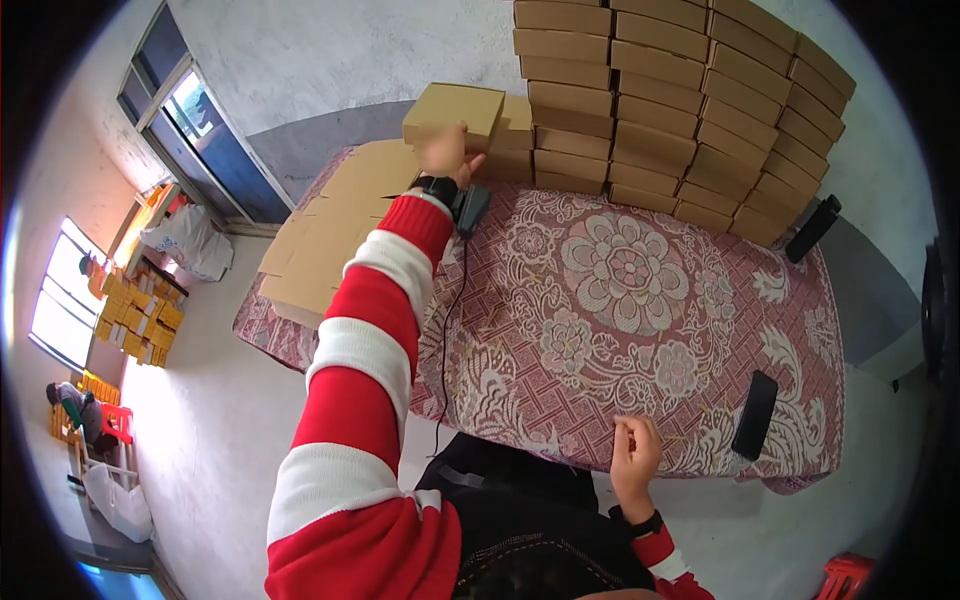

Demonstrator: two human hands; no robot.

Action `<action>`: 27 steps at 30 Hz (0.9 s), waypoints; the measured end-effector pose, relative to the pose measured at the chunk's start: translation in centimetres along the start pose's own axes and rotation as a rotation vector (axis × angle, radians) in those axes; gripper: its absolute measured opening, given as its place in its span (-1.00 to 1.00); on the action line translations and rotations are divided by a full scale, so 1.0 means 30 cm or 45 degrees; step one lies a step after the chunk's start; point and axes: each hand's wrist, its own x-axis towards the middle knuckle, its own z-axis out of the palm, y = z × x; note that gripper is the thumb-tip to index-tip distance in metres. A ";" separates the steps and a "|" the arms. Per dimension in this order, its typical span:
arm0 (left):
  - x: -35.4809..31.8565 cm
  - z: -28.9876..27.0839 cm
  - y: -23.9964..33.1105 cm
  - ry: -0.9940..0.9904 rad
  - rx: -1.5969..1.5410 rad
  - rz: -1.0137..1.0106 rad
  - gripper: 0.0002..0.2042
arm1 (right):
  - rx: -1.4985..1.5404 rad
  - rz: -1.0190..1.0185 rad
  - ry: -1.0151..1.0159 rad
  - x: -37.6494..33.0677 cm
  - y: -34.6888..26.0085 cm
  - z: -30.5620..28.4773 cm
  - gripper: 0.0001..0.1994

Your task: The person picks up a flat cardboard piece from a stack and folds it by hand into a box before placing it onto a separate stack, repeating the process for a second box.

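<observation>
My left arm stretches to the far left of the table, where my left hand (443,152) grips the near side of a closed brown cardboard box (456,106). Part of that hand is blurred. The box sits high beside other cardboard boxes (516,140), and its underside is hidden. Just below the hand lies a dark grey device (473,210), its black cable running to the table's near edge. My right hand (635,450) rests at the near edge with its fingers curled in, and nothing shows in it.
Flat cardboard sheets (330,215) are stacked on the table's left. A tall wall of cardboard boxes (655,95) stands along the back. A black phone (755,415) lies at the right on the patterned tablecloth (625,270), and a black bottle-shaped object (813,230) stands behind it.
</observation>
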 end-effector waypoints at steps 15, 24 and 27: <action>0.205 0.203 -0.034 -0.042 0.071 -0.157 -0.50 | 0.012 -0.008 -0.029 0.023 0.000 -0.001 -0.93; 0.195 0.115 -0.014 0.174 0.951 0.120 -0.58 | 0.030 -0.006 -0.029 0.021 0.014 -0.003 -0.93; 0.254 0.095 -0.046 0.517 1.314 0.528 -0.65 | -0.011 0.022 -0.016 0.022 0.012 -0.009 -0.93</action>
